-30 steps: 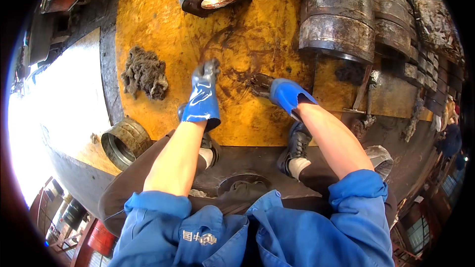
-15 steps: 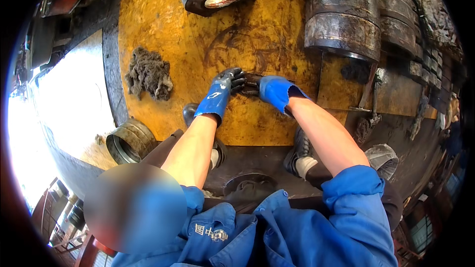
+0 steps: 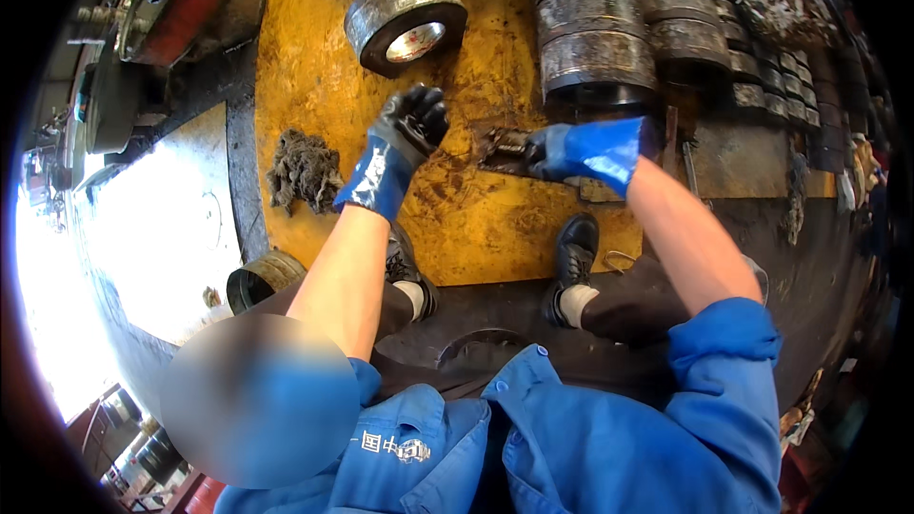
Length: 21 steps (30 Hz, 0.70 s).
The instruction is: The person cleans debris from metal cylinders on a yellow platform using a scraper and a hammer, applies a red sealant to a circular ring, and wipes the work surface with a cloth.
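My left hand (image 3: 411, 124), in a blue-cuffed glove with dark, wet-looking fingers, is raised over the yellow sheet (image 3: 476, 247). Its fingers curl in over the palm; what they hold, if anything, I cannot make out. To the right, my right hand (image 3: 550, 152), gloved the same way, is closed on the right end of a dark, greasy, flat piece (image 3: 503, 150) low over the sheet. Beyond my left hand stands a thick metal ring (image 3: 392, 11) with a dark face and a bright bore. Neither hand touches it.
Rows of stacked metal rings (image 3: 595, 57) stand at the far right. A grey clump of rags (image 3: 303, 169) lies on the left of the sheet. Another metal ring (image 3: 267, 278) sits at the lower left, near my leg. My shoes (image 3: 576, 252) stand at the near edge.
My hands, close together before, have parted: the left rose away from me, the right went right with the greasy piece. The view has shifted, showing more of the thick ring.
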Each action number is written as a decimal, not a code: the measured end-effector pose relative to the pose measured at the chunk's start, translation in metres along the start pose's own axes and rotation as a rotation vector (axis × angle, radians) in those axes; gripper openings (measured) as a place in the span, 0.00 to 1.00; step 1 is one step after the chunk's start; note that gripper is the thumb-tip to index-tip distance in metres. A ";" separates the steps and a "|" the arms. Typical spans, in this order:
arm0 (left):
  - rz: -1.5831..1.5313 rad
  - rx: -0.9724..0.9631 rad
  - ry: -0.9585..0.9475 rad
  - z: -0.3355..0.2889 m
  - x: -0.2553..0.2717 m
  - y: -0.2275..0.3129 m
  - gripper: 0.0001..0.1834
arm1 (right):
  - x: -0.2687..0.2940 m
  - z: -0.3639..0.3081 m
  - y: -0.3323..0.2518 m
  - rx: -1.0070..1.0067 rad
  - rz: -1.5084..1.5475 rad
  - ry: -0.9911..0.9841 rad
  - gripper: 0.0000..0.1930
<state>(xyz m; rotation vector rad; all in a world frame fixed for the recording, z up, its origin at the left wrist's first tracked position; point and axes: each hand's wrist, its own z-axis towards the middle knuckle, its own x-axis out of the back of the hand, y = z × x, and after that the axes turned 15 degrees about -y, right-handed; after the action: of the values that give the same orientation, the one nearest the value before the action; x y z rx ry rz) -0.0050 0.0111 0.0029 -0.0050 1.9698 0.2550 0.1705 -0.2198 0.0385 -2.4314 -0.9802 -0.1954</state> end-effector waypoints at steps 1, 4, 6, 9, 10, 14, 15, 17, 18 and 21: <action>0.103 -0.083 0.234 -0.004 -0.028 -0.001 0.19 | 0.002 -0.021 0.007 0.024 0.037 0.045 0.16; 0.247 -0.164 0.127 -0.020 -0.083 0.004 0.23 | 0.020 -0.109 0.009 0.040 0.192 0.115 0.11; 0.312 -0.157 0.003 -0.031 -0.126 -0.007 0.28 | 0.016 -0.156 0.037 0.083 0.429 0.164 0.07; 0.340 -0.101 -0.137 -0.034 -0.165 -0.015 0.27 | 0.007 -0.236 0.062 0.076 0.515 0.254 0.02; 0.354 -0.096 -0.120 -0.038 -0.184 -0.026 0.26 | 0.000 -0.265 0.060 -0.003 0.512 0.303 0.02; 0.443 0.032 -0.242 -0.034 -0.260 -0.094 0.26 | -0.064 -0.340 0.146 0.057 0.766 0.474 0.03; 0.457 0.071 -0.297 -0.030 -0.278 -0.108 0.26 | -0.085 -0.354 0.169 0.085 0.727 0.554 0.04; 0.598 0.105 -0.322 -0.039 -0.327 -0.144 0.26 | -0.121 -0.397 0.149 0.020 0.851 0.631 0.10; 0.638 0.132 -0.389 -0.030 -0.341 -0.155 0.25 | -0.140 -0.406 0.153 0.054 0.951 0.676 0.10; 0.782 0.225 -0.693 -0.037 -0.396 -0.269 0.27 | -0.230 -0.451 0.194 -0.047 1.228 0.768 0.13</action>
<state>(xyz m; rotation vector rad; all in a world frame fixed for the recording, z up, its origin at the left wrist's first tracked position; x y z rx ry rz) 0.1537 -0.3033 0.3291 0.8937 1.2167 0.4613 0.1598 -0.7061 0.2769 -2.2219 0.8422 -0.6082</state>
